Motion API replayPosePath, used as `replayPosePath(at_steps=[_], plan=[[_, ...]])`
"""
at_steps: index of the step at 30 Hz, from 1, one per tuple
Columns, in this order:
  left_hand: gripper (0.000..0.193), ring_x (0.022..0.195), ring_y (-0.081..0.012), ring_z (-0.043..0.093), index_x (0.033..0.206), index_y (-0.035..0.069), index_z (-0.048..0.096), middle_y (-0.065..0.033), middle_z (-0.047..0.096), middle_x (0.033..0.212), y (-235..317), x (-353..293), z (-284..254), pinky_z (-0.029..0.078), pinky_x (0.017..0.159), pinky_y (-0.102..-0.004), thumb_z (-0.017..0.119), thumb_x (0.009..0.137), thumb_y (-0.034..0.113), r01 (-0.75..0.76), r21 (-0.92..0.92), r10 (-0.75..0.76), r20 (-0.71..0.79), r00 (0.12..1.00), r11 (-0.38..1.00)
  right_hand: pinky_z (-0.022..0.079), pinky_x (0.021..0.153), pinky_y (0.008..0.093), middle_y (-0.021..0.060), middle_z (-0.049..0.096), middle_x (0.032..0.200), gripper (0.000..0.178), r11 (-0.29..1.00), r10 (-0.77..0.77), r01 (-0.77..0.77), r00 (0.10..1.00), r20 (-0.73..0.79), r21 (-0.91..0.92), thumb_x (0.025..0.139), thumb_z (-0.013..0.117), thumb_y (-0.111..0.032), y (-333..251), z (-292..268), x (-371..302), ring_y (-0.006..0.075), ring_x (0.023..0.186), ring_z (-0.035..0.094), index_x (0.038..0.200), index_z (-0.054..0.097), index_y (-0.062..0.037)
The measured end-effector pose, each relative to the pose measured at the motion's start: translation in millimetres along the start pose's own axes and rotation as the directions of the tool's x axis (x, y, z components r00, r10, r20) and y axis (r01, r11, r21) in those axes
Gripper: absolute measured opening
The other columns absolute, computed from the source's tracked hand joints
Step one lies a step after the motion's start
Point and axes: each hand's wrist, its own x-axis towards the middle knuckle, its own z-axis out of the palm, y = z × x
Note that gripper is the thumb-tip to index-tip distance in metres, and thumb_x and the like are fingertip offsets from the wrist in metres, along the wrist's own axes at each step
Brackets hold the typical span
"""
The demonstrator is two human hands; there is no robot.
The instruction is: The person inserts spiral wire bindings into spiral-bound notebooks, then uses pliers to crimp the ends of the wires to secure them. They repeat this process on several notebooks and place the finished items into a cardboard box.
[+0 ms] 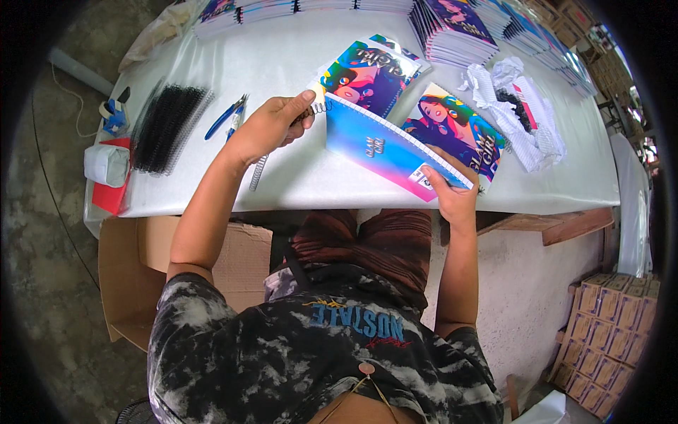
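Note:
A blue-and-pink notebook (pixel 360 134) with a punched edge is held slanted above the table's front. My right hand (pixel 453 196) grips its lower right corner, thumb on the cover. At the opposite end of the punched edge, my left hand (pixel 279 121) pinches a black spiral binding coil (pixel 321 106), whose tip meets the notebook's corner. The coil's other end (pixel 258 174) hangs below my left wrist. Just beyond lie notebooks with colourful illustrated covers (pixel 371 81), and another illustrated notebook (pixel 441 120) rests to the right, partly behind my right hand.
Left on the white-covered table (pixel 296 187) are a heap of black coils (pixel 169 131), blue-handled pliers (pixel 226 120), a tape dispenser (pixel 113 116) and a white block (pixel 107 165). Crumpled paper (pixel 547 134) lies right. Notebook stacks (pixel 455 35) line the back; a cardboard box (pixel 240 258) stands below.

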Motion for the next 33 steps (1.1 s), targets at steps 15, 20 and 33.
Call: replayPosePath(at_steps=[15,20,33], plan=[[0.018,0.068,-0.0079,0.047,0.088,0.006,0.056,0.0001,0.053,0.073,20,16,-34,0.038,0.061,-0.0223,0.069,0.079,0.015,-0.481,0.333,0.445,0.181,0.877,0.811,0.047,0.078,0.0239,0.0095,0.066,0.099,0.026,0.999,-0.002,0.001,0.999,0.032,0.032,0.081,0.06,0.004,-7,1,1,0.0112,0.087,0.06,0.107,0.062,0.004],[0.023,0.085,-0.016,0.054,0.097,0.005,0.061,-0.0027,0.059,0.099,36,16,-27,0.042,0.079,-0.0292,0.068,0.078,0.016,-0.413,0.413,0.32,0.278,0.906,0.812,0.045,0.067,0.0205,0.0012,0.064,0.09,0.027,0.993,0.039,-0.036,0.999,-0.025,0.112,0.081,0.064,-0.003,3,3,1,0.0053,0.074,0.054,0.108,0.062,0.0026],[0.031,0.097,-0.0296,0.053,0.102,0.006,0.059,-0.0087,0.059,0.103,59,-14,4,0.042,0.085,-0.0372,0.067,0.074,0.015,-0.426,0.904,0.631,0.329,0.703,0.004,0.048,0.085,0.0294,0.0152,0.065,0.105,0.031,0.979,-0.18,0.184,0.982,0.057,-0.088,0.077,0.059,0.006,-2,13,-8,0.0214,0.097,0.063,0.107,0.062,0.0025]])
